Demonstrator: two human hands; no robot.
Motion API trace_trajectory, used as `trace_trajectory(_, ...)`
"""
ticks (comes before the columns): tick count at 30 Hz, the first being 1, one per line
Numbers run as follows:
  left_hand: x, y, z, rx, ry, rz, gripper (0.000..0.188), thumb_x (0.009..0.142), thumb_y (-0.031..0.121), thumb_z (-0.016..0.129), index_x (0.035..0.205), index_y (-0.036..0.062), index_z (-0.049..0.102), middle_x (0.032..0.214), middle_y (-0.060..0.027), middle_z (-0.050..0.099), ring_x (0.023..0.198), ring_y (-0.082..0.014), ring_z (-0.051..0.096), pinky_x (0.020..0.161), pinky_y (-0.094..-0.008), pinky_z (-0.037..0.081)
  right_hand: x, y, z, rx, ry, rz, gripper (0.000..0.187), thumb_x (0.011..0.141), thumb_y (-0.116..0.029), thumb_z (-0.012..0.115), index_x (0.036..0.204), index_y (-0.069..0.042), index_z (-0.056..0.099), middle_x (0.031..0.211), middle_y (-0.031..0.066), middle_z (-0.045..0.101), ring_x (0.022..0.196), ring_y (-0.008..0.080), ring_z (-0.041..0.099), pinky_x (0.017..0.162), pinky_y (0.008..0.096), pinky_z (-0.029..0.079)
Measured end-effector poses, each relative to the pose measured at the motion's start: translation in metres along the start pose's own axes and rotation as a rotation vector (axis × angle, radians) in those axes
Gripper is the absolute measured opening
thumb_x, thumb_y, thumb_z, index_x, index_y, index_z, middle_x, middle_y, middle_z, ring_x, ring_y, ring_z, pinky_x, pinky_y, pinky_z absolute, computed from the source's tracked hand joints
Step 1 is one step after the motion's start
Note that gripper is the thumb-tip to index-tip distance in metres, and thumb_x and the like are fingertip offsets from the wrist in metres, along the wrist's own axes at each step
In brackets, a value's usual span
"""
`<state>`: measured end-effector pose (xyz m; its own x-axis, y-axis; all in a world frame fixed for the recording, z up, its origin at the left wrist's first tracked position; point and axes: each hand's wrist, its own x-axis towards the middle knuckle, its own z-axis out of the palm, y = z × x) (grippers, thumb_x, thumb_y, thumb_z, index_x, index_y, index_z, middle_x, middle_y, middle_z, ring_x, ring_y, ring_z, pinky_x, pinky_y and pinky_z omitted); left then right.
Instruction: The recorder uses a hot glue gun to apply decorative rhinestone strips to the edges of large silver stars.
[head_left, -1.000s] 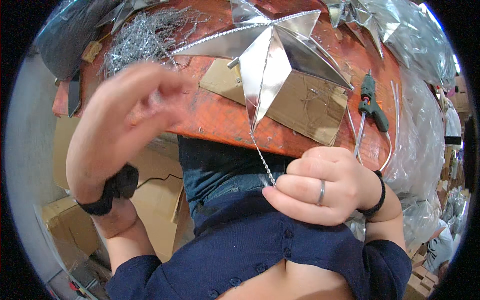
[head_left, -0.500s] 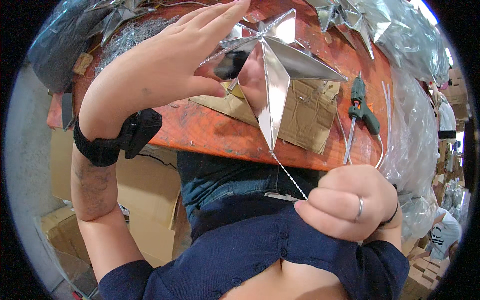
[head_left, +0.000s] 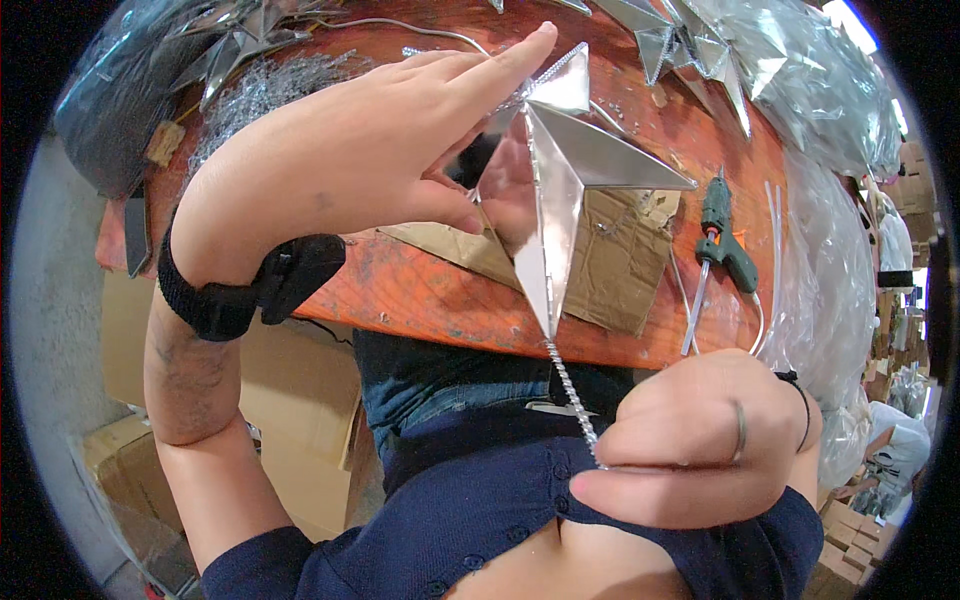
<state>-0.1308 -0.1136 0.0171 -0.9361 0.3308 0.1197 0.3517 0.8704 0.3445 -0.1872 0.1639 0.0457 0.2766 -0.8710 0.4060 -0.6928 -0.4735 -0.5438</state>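
Note:
My left hand (head_left: 390,150) grips the left side of a shiny silver star (head_left: 555,210), thumb below and fingers stretched across its back; the fingers hide its left points. The star is raised over the table's near edge, one long point toward me. From that point a thin twisted silver cord (head_left: 570,385) runs taut to my right hand (head_left: 700,440), which is closed on its end, pinching it between thumb and curled fingers. Similar silver trim lines the star's upper ridge.
A dark green glue gun (head_left: 722,235) with a clear glue stick (head_left: 697,308) lies right on the orange table (head_left: 420,290). Under the star is cardboard (head_left: 620,260). More silver stars (head_left: 715,55), a heap of silver trim (head_left: 265,95) and clear plastic (head_left: 825,280) surround it.
The star has come slightly nearer to me and tilted a little. My right hand has moved down and turned, with the cord still stretched from the star's point.

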Motion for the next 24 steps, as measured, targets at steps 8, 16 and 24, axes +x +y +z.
trace_trajectory(8, 0.005, 0.007, 0.001, -0.01, -0.035, -0.092, 0.111, 0.065, 0.016, 0.079, 0.154, 0.0058, 0.013, 0.146, -0.0209, 0.04, 0.127, -0.0387, 0.043, 0.11, -0.0407, 0.033, 0.011, 0.014, -0.013, 0.284, 0.191, 0.507, 0.012, 0.071, -0.009, 0.081, 0.082, -0.005, 0.076, 0.073, 0.0029, 0.064, 0.063, 0.0154, 0.061, 0.056, 0.027, 0.046)
trace_trajectory(16, -0.003, 0.01, 0.008, 0.149, 0.07, -0.059, 0.111, 0.064, 0.012, 0.077, 0.155, 0.0136, 0.014, 0.141, -0.0174, 0.047, 0.131, -0.0293, 0.047, 0.117, -0.0556, 0.017, 0.032, 0.065, -0.018, 0.438, 0.361, 0.836, 0.011, 0.082, -0.008, 0.073, 0.09, 0.0, 0.072, 0.088, 0.0083, 0.067, 0.081, 0.0132, 0.062, 0.073, 0.0249, 0.047)
trace_trajectory(24, -0.003, 0.006, 0.008, 0.08, 0.024, -0.091, 0.111, 0.063, 0.01, 0.076, 0.155, 0.0144, 0.014, 0.149, -0.0133, 0.039, 0.128, -0.0255, 0.05, 0.117, -0.0536, 0.018, 0.035, 0.103, -0.003, 0.088, 0.343, 0.537, 0.011, 0.078, 0.002, 0.072, 0.085, 0.0, 0.063, 0.085, 0.0042, 0.062, 0.08, 0.0124, 0.057, 0.072, 0.0259, 0.045)
